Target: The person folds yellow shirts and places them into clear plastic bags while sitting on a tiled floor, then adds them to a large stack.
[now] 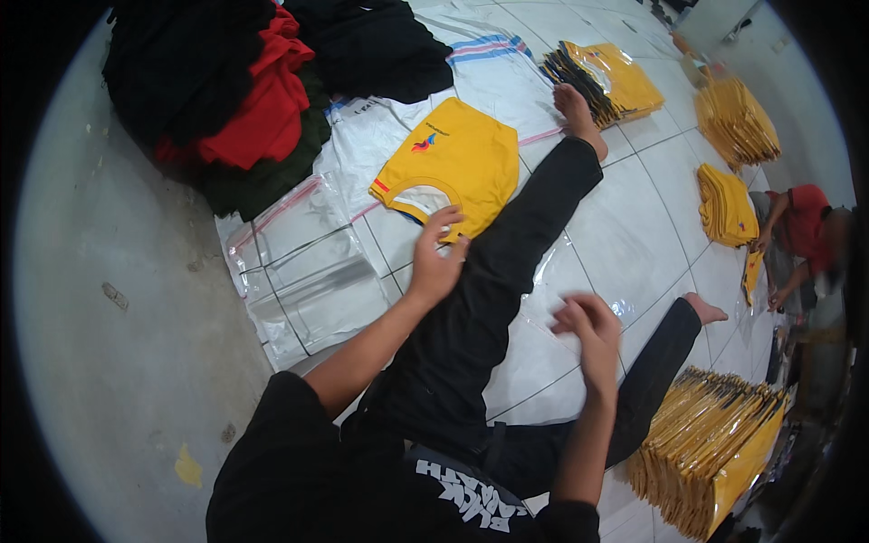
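My left hand (438, 258) is at the collar edge of a folded yellow shirt (475, 156), fingers curved with a gap between them and thumb; whether it grips the cloth is unclear. The shirt lies beside my outstretched leg, partly on a white sheet (380, 142), with a small printed emblem on it. My right hand (590, 326), blurred, hangs over the tiles between my legs, above a clear plastic bag (553, 265). Its fingers are bent and nothing plain shows in them. Left of the shirt lie more clear plastic bags (319, 278).
Dark and red cloth (265, 122) is heaped at the upper left, with black cloth (380, 51) beside it. Bagged yellow shirts stand in piles at the upper right (621, 78) and lower right (713, 448). A person in red (804, 231) sits at the right by folded yellow shirts (726, 207).
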Demonstrator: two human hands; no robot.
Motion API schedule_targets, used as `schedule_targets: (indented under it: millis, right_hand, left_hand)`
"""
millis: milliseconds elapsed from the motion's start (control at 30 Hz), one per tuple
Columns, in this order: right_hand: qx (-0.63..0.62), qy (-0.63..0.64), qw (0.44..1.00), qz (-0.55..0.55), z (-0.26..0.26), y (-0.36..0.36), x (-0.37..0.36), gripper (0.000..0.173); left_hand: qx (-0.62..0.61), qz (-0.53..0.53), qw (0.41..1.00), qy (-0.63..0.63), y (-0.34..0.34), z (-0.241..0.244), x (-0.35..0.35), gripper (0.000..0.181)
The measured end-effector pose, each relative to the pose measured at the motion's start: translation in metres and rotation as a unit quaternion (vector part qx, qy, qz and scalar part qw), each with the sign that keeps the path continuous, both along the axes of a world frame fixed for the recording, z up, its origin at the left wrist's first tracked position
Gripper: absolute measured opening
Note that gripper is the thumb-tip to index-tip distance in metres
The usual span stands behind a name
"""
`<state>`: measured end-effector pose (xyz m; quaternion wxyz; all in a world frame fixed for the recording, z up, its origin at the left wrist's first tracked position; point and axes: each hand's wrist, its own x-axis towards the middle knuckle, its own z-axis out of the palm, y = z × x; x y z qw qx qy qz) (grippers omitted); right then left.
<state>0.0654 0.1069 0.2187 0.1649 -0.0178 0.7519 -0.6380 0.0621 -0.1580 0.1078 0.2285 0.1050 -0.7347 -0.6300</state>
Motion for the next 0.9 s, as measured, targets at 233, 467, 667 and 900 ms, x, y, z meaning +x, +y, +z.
schedule_targets:
  millis: [233, 467, 667, 900]
  right_hand:
    - [0.166, 0.199, 0.952, 0.163, -0.081, -0.164, -0.110, 0.024]
    - [0.320, 0.129, 0.930, 0.125, -0.145, -0.160, -0.132, 0.028]
    - [0.274, 0.133, 0.945, 0.118, -0.148, -0.157, -0.130, 0.025]
    - [0.200, 0.161, 0.966, 0.003, -0.149, -0.154, -0.131, 0.025]
  left_hand:
    - [0.449, -0.018, 0.831, -0.328, -0.049, -0.063, 0.014, 0.041]
    - [0.530, -0.029, 0.800, -0.280, -0.020, -0.100, -0.023, 0.037]
    - [0.470, -0.022, 0.813, -0.343, -0.008, -0.085, -0.035, 0.025]
    - [0.446, -0.014, 0.843, -0.301, -0.003, -0.087, -0.044, 0.023]
